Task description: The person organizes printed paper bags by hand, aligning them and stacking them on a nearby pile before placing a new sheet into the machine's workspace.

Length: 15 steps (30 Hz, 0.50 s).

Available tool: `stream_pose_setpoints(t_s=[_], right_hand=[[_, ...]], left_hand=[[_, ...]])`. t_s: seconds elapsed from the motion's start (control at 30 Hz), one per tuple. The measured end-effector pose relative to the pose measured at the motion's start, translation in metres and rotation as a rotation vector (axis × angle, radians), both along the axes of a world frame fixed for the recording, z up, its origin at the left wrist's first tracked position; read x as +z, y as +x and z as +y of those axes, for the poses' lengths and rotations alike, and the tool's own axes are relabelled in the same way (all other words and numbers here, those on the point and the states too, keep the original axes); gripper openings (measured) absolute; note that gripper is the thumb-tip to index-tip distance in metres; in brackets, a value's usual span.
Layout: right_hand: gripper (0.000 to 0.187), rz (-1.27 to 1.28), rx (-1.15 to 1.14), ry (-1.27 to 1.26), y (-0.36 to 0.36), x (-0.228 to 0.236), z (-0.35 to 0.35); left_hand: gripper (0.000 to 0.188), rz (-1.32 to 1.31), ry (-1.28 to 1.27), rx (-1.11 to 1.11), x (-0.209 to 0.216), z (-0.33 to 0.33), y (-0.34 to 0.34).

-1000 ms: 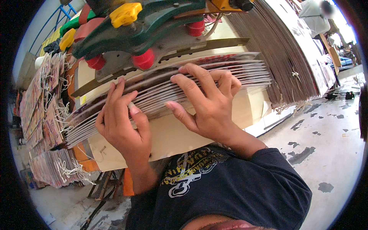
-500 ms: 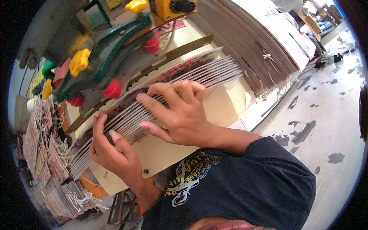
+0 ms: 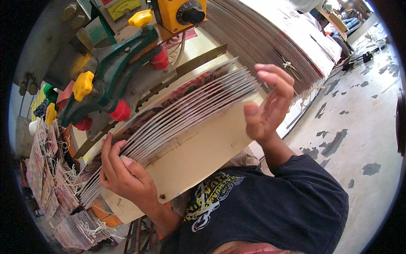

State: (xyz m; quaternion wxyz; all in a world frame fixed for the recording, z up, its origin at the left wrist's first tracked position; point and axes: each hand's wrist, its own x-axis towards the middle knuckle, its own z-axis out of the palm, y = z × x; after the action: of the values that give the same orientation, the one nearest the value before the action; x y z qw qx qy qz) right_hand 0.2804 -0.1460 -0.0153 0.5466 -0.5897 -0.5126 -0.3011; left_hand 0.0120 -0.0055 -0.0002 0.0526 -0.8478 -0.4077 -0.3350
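Observation:
A fanned stack of thin printed sheets [image 3: 182, 114] leans on a cream work board [image 3: 198, 152], its pale edges facing me. At the stack's left end, my left hand [image 3: 127, 173] grips it, with the fingers over the sheets and the thumb against their edges. My right hand [image 3: 272, 103] is raised just beyond the right end, apart from the stack. It is open and holds nothing, its fingers curved and the thumb apart. Behind the sheets runs a metal guide bar [image 3: 203, 59], partly hidden by them.
A green machine arm [image 3: 122, 63] with yellow knobs [image 3: 83, 86] and red rubber feet [image 3: 119, 110] stands behind the guide. A yellow dial box [image 3: 179, 15] is at the back. Tall stacked sheets [image 3: 262, 42] rise at right; printed pieces with white cords [image 3: 42, 165] lie left.
My right hand has left the middle of the stack and moved right, past its end. My left hand stays at the left end. The sheets' right ends now sit slightly farther left in view.

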Motion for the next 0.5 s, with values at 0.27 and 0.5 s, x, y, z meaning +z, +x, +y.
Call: stream_pose_setpoints(t_s=[0.27, 0.5], right_hand=[[0.094, 0.498, 0.198, -0.19, 0.028, -0.042, -0.015], [0.097, 0.704, 0.406, -0.321, 0.04, -0.041, -0.011]], left_hand=[[0.036, 0.005, 0.044, 0.022, 0.0, 0.0, 0.005], [0.035, 0.015, 0.042, 0.039, 0.0, 0.001, 0.004]])
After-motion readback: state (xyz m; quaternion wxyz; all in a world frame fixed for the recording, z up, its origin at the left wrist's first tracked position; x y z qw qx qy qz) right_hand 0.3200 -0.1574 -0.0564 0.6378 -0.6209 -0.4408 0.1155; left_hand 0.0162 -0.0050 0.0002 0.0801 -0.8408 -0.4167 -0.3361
